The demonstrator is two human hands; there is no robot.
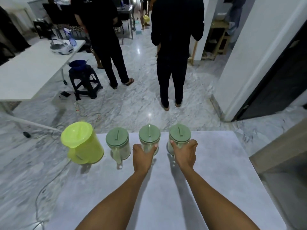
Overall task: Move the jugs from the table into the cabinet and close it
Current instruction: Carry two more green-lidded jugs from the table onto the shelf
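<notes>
Fingers point(155, 145) wrap jug point(149, 138)

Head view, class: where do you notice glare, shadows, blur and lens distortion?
Head view: glare spots shine on the marble floor; both forearms throw dark shadows on the table; the lime-green jug at the far left looks slightly smeared; the wide-angle lens bends the wall edges and the white side table; the far room is dim and soft.
</notes>
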